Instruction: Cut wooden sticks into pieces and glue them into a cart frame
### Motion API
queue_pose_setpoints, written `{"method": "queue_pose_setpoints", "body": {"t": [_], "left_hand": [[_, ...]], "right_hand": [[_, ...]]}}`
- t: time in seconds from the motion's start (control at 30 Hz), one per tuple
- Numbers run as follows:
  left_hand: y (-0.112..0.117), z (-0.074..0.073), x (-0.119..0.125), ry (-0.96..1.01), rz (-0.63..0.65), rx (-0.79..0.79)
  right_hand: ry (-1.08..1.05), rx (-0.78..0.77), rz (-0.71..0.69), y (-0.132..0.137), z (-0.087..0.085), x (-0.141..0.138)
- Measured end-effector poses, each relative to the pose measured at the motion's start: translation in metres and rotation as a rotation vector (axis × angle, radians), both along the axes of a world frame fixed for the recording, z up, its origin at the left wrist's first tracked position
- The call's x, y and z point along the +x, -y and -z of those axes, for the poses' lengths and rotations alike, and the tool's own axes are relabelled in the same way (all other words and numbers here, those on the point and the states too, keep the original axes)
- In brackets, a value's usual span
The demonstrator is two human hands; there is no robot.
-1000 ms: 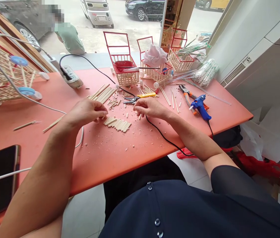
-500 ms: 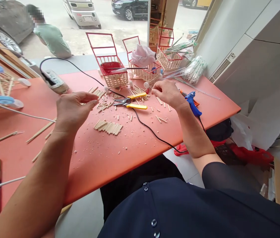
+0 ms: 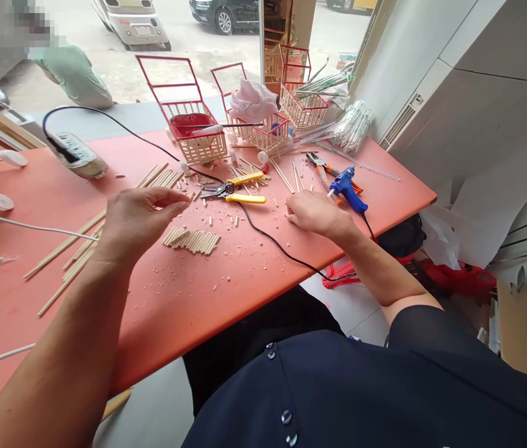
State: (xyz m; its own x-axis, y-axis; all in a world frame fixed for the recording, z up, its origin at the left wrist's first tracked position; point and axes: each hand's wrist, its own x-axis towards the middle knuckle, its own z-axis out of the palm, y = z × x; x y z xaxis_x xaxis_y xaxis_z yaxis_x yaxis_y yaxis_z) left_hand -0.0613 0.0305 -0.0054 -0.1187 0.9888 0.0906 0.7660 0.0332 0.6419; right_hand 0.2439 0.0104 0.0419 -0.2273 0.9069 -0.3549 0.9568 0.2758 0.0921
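My left hand (image 3: 137,221) hovers over the table's left half, thumb and fingertips pinched together; what they hold, if anything, is too small to make out. Just right of it lie yellow-handled wire strippers (image 3: 233,188) and a row of short cut wooden sticks (image 3: 192,240). My right hand (image 3: 318,213) is lowered to the tabletop, its fingers curled and closed, their tips partly hidden. Beyond that hand are a few thin sticks (image 3: 282,176). To its right rest a blue glue gun (image 3: 349,191) and orange-handled pliers (image 3: 319,165).
Small stick-built carts (image 3: 202,146) with red handles stand along the back of the pink table (image 3: 165,336). Long sticks (image 3: 65,249) lie at left, near a power strip (image 3: 76,155). A black cord (image 3: 282,246) crosses the table. Outside, a person (image 3: 74,74) sits.
My right hand has come down toward the tabletop, and the pliers behind it now show. The left hand keeps its pinch. The whole view has shifted slightly to the right.
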Motion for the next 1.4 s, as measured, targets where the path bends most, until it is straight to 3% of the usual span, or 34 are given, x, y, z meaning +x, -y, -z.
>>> {"method": "queue_pose_setpoints", "body": {"t": [0.23, 0.37, 0.47, 0.63, 0.77, 0.9, 1.0, 1.17, 1.4], "left_hand": [[0.004, -0.005, 0.003, 0.036, 0.034, -0.007], [0.005, -0.001, 0.006, 0.08, 0.074, -0.001], [0.006, 0.004, 0.01, 0.171, 0.121, 0.007], [0.013, 0.005, 0.029, 0.551, 0.273, -0.107], [0.022, 0.002, 0.05, 0.826, 0.295, -0.167], [0.023, 0.005, 0.058, 0.973, 0.228, -0.146], [0.021, 0.008, 0.056, 0.999, 0.185, -0.121], [0.019, 0.012, 0.052, 0.993, 0.2, -0.163], [0.02, 0.01, 0.055, 0.923, 0.236, -0.128]], "right_hand": [[-0.052, 0.057, -0.079, 0.002, 0.016, 0.004], [-0.158, 0.064, -0.097, -0.019, 0.033, 0.017], [-0.365, 0.046, -0.052, -0.04, 0.035, 0.023], [-1.025, -0.318, -0.049, -0.059, 0.024, 0.008], [-1.294, -0.486, -0.165, -0.062, 0.027, -0.021], [-1.356, -0.462, -0.212, -0.067, 0.037, -0.047], [-1.397, -0.434, -0.172, -0.07, 0.044, -0.057], [-1.56, -0.402, -0.025, -0.074, 0.054, -0.059], [-1.585, -0.455, -0.02, -0.072, 0.061, -0.057]]}}
